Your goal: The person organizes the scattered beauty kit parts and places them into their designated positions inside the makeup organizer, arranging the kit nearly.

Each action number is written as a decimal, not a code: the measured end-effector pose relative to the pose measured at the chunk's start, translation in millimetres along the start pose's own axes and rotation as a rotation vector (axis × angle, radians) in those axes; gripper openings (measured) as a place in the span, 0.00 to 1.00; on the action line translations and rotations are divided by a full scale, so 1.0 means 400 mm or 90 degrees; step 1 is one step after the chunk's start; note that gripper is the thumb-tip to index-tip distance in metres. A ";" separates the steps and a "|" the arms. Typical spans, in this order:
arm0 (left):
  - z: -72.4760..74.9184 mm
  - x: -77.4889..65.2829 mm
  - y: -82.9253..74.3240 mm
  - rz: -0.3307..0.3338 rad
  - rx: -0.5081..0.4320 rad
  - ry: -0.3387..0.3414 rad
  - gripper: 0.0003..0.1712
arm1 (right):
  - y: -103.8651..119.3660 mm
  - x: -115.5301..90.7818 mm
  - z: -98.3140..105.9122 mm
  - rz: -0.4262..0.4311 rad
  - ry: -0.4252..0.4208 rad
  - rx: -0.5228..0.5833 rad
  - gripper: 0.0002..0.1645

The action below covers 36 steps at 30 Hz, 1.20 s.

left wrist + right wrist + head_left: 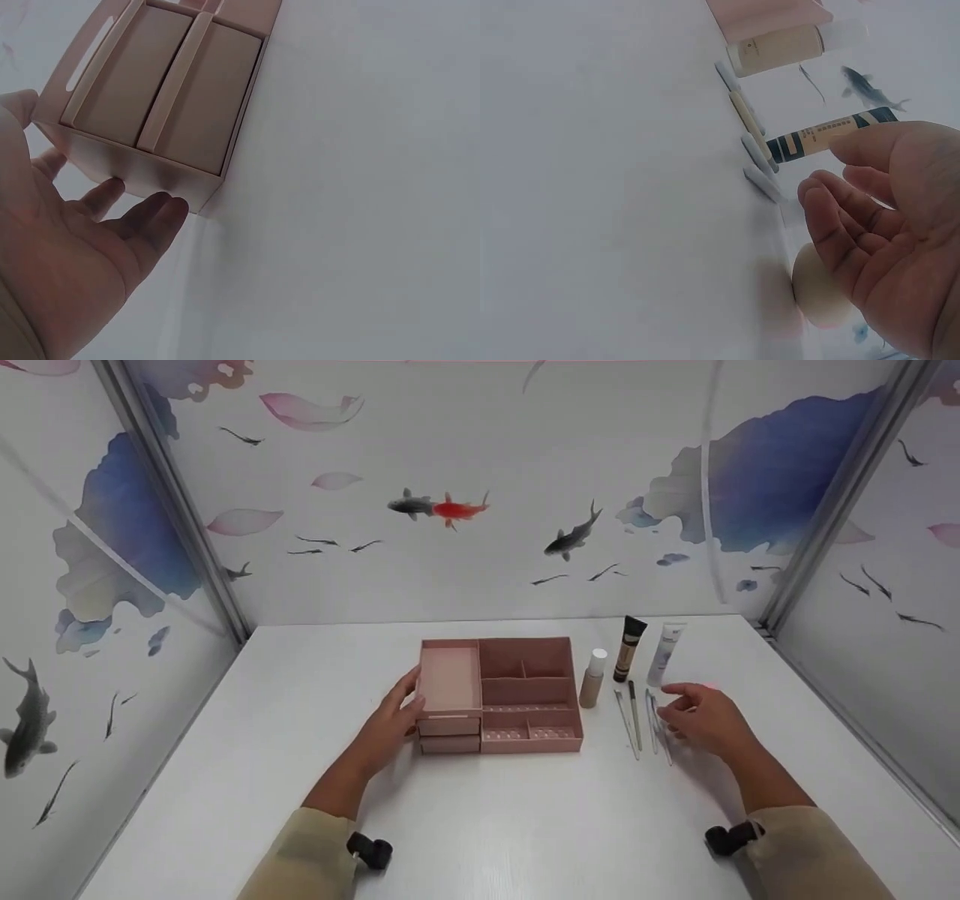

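A pink desktop organizer (525,694) with several compartments stands mid-table, two drawers (135,82) at its front left. Against its left side rests my left hand (386,731), the fingertips on the side wall in the left wrist view. My right hand (701,720) hovers by several slim makeup brushes (635,716), fingers loosely bent and nothing held. Behind the brushes stand a black-and-beige cosmetic tube (628,649) and a white tube (666,654). A foundation bottle (592,682) with a white cap is beside the organizer's right side.
A rounded beige object (817,289) sits under my right hand in the right wrist view. White panels (480,450) painted with fish and petals enclose the white table (480,825) at the back and sides. Metal posts (180,510) rise at the corners.
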<state>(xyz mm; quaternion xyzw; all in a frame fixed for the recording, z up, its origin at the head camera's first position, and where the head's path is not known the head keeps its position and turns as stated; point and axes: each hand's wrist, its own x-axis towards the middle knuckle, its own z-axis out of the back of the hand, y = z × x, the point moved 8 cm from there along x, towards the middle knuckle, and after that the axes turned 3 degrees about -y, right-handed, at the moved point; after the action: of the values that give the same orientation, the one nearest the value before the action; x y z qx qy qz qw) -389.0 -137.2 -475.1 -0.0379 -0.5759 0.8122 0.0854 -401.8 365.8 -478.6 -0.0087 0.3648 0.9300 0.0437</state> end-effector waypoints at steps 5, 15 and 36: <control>0.003 -0.001 0.000 0.001 -0.004 0.002 0.34 | -0.012 -0.009 0.005 0.002 0.002 0.012 0.38; 0.004 -0.003 -0.001 0.007 -0.004 0.003 0.34 | -0.026 -0.014 -0.003 -0.022 0.026 0.013 0.38; -0.001 0.007 0.014 0.017 -0.013 0.003 0.36 | -0.011 -0.017 -0.018 -0.006 0.040 -0.081 0.43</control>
<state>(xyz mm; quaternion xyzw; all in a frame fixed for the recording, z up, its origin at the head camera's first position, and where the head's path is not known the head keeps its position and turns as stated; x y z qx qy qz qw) -392.3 -138.3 -480.5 -0.0487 -0.5833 0.8073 0.0753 -394.8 363.5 -486.4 -0.0421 0.3063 0.9503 0.0360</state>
